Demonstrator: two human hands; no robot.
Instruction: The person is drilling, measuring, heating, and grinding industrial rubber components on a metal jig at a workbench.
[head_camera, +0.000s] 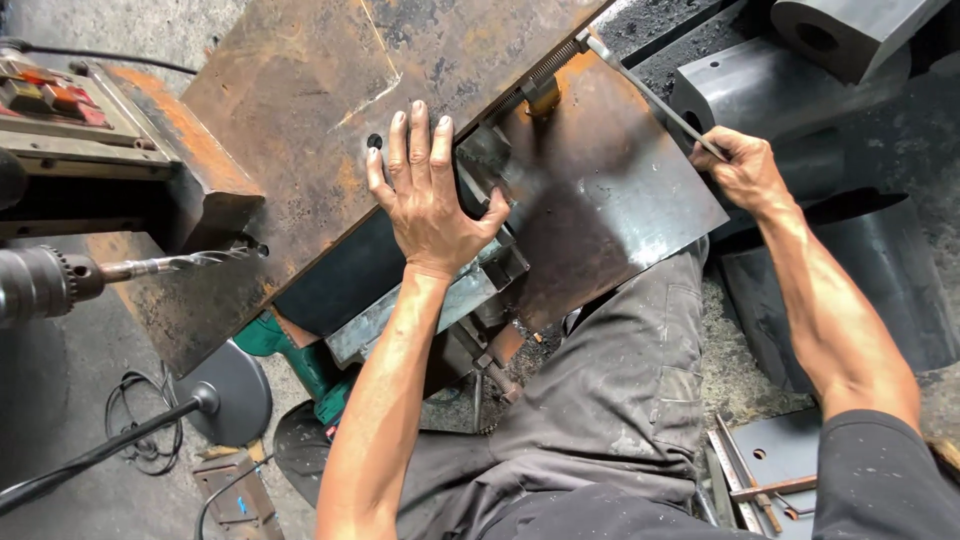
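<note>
Pressing rusty steel plate (330, 90), hands (430, 200) spread.

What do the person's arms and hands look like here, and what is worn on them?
Both hands, the left hand and the right hand, are bare, with no gloves. Forearms are uncovered and lean. A dark short sleeve covers the right upper arm. No watch or rings are visible.

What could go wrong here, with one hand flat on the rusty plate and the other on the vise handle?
1. The left hand lies flat on the steel plate near the drill bit; if the plate slips, the hand may slide toward it.
2. The right hand grips only the tip of the vise handle, so it could slip off.
3. The plate overhangs the vise and may tip.
</note>
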